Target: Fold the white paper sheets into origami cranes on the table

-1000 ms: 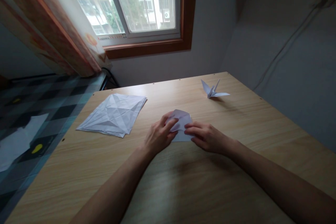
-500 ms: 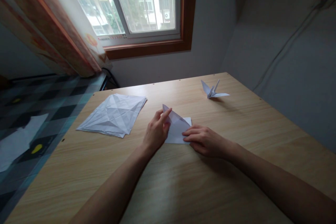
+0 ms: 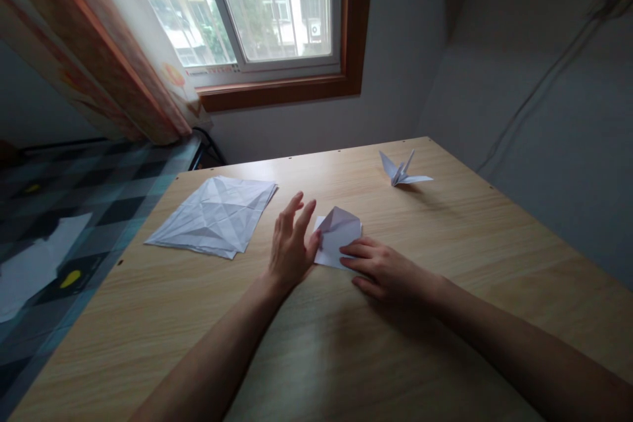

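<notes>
A small, partly folded white paper lies on the wooden table in front of me, one flap standing up in a peak. My left hand is at its left edge with the fingers stretched up and apart; only the thumb touches the paper. My right hand lies flat at the near right corner, its fingertips pressing the paper down onto the table. Neither hand grips anything.
A stack of creased white paper sheets lies to the left. A finished white paper crane stands at the far right of the table. Past the left table edge are a checked blanket and a curtain below a window.
My left hand has let go of the raised flap and spread its fingers. The flap has dropped back into a lower peak. My right hand has stayed pressing the paper.
</notes>
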A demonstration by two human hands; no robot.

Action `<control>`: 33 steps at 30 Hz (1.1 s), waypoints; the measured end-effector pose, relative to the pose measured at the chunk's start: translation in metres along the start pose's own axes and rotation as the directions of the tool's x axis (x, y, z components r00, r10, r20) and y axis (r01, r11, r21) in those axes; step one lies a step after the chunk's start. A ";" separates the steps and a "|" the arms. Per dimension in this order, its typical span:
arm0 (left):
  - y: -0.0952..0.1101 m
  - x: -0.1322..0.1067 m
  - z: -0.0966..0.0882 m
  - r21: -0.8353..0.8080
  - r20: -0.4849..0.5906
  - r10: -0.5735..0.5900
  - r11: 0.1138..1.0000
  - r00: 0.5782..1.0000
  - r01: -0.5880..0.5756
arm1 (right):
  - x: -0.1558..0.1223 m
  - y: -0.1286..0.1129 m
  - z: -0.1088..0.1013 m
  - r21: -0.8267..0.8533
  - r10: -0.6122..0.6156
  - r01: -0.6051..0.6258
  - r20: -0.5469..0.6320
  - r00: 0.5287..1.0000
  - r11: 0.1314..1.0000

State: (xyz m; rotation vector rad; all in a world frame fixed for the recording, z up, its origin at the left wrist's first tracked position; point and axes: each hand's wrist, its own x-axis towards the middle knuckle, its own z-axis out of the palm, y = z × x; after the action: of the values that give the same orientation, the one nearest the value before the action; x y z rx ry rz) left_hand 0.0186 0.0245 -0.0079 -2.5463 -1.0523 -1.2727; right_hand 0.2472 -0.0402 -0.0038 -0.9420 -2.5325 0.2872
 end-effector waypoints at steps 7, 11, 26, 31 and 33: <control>0.014 0.001 -0.005 -0.034 0.380 0.237 0.970 0.894 -0.242 | 0.006 -0.012 0.004 -0.058 0.109 -0.111 -0.044 0.993 0.992; 0.017 0.005 -0.003 -0.015 0.480 0.180 0.980 0.859 -0.197 | 0.006 -0.009 0.005 -0.050 0.083 -0.087 -0.072 0.994 0.995; 0.009 0.002 -0.006 -0.256 0.596 0.211 0.964 0.774 -0.066 | -0.001 0.007 -0.013 -0.494 -0.212 0.153 -0.064 0.975 0.856; 0.011 0.002 -0.007 -0.281 0.615 0.219 0.959 0.757 -0.050 | 0.003 0.006 -0.013 -0.497 -0.166 0.132 -0.025 0.986 0.858; 0.012 0.003 -0.008 -0.283 0.618 0.210 0.959 0.758 -0.035 | 0.007 0.006 -0.012 -0.513 -0.150 0.121 -0.015 0.989 0.850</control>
State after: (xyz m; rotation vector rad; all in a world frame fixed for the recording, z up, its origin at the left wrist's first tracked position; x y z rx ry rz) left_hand 0.0221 0.0140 0.0015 -3.3071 -0.8031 -0.4989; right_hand 0.2514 -0.0309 0.0069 -0.9226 -2.6547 -0.4782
